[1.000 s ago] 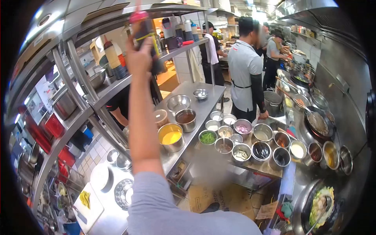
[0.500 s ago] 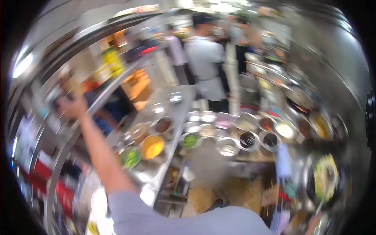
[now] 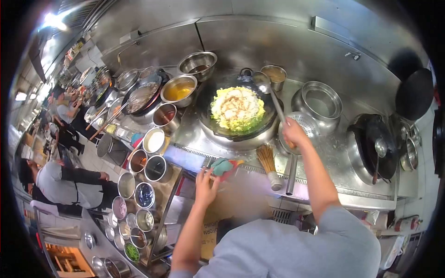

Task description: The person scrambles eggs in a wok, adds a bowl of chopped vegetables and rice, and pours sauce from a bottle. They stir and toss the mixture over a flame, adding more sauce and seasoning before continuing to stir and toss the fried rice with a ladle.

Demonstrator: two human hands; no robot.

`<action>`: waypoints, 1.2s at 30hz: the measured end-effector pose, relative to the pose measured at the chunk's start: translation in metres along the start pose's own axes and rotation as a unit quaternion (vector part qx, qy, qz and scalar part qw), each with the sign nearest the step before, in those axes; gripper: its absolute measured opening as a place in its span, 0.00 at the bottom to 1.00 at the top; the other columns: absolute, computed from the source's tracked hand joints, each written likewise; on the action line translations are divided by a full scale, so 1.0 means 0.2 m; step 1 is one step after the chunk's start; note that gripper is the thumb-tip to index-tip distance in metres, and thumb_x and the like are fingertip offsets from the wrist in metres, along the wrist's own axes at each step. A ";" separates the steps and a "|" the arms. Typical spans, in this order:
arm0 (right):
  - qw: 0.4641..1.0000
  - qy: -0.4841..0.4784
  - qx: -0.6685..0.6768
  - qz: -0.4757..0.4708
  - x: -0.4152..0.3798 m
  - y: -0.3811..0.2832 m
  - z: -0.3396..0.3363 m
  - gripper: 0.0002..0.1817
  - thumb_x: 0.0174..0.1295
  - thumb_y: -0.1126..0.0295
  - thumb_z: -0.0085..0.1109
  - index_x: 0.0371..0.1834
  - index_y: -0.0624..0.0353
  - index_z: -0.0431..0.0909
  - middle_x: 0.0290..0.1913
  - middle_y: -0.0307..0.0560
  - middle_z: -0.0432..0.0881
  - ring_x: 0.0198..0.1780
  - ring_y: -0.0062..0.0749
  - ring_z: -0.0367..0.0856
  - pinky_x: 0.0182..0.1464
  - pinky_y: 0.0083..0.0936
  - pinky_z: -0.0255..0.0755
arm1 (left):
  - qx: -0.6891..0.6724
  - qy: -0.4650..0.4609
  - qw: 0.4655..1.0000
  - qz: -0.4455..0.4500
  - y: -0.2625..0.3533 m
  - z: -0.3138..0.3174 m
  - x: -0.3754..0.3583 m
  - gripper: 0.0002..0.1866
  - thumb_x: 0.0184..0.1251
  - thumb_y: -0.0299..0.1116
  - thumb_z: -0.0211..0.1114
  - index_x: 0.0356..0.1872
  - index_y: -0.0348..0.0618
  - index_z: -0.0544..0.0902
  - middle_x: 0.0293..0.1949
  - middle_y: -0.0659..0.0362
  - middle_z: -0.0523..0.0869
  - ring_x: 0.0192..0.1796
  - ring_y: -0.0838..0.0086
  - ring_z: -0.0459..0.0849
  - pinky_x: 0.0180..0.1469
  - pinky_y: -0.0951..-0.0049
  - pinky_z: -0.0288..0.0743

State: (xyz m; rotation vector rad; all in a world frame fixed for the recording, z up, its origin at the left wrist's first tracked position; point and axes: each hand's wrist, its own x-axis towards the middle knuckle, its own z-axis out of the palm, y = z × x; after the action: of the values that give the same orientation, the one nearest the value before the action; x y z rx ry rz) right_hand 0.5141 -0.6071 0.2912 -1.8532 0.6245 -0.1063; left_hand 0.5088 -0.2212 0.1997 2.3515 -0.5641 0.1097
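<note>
My right hand (image 3: 294, 132) grips the handle of a ladle (image 3: 279, 107), whose bowl hangs at the right rim of a black wok (image 3: 204, 109). Yellow-green food (image 3: 238, 111) with a pale, brown-streaked top lies in the wok. Below the wok, at the counter's front edge, my left hand (image 3: 205, 190) has its fingers spread. Its fingertips are right at a folded teal cloth (image 3: 222, 166), which has red and yellow cloth beside it. A perforated skimmer (image 3: 307, 124) rests partly under my right hand. Left of its handle lies a bamboo wok brush (image 3: 266, 160).
Metal pots (image 3: 144, 194) of ingredients crowd a cart at left. A bowl of yellow liquid (image 3: 178, 90) stands left of the wok, a large pot (image 3: 320, 106) to its right. A second wok (image 3: 371, 148) sits far right. A co-worker (image 3: 74, 183) stands at left.
My view has swung right from the shelf and aisle to the stove. My left hand has come down from the shelf side to the teal cloth. The ladle now shows clearly in my right hand.
</note>
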 end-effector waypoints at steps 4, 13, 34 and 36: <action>0.997 -0.070 -0.024 0.030 0.37 -0.01 0.42 0.15 0.61 0.73 0.47 0.51 0.63 0.73 0.27 0.52 0.82 0.22 0.38 0.81 0.22 0.35 0.74 | 0.134 0.068 0.967 0.207 0.15 0.07 0.60 0.21 0.65 0.37 0.62 0.58 0.45 0.76 0.60 0.45 0.74 0.63 0.50 0.70 0.65 0.46 0.61; 0.880 -0.036 -0.458 -0.118 -0.32 -0.12 0.31 0.32 0.65 0.64 0.49 0.74 0.37 0.55 0.35 0.60 0.82 0.38 0.56 0.82 0.41 0.46 0.75 | 0.030 -0.102 0.935 0.339 -0.10 0.16 1.02 0.11 0.67 0.38 0.58 0.36 0.43 0.84 0.34 0.51 0.86 0.42 0.56 0.83 0.49 0.59 0.74; 0.908 0.082 -0.408 0.035 -0.63 -0.14 0.91 0.29 0.66 0.65 0.49 0.71 0.50 0.58 0.35 0.64 0.82 0.39 0.60 0.82 0.44 0.51 0.74 | -0.108 -0.119 0.921 0.355 -0.21 0.29 1.07 0.14 0.68 0.42 0.56 0.36 0.44 0.86 0.33 0.47 0.85 0.40 0.51 0.82 0.45 0.55 0.74; 0.912 0.098 -0.396 0.036 -0.79 -0.18 0.85 0.30 0.64 0.65 0.49 0.72 0.50 0.58 0.36 0.64 0.82 0.39 0.60 0.82 0.44 0.50 0.74 | -0.118 -0.096 0.917 0.370 -0.22 0.33 1.10 0.14 0.68 0.42 0.57 0.36 0.45 0.86 0.33 0.47 0.85 0.40 0.51 0.82 0.45 0.55 0.75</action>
State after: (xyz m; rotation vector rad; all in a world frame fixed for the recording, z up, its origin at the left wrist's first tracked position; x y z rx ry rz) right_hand 0.4541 -0.3797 0.2965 -2.6189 0.9717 0.0204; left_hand 0.7203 -0.3152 0.1738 1.8143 -1.4584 0.1419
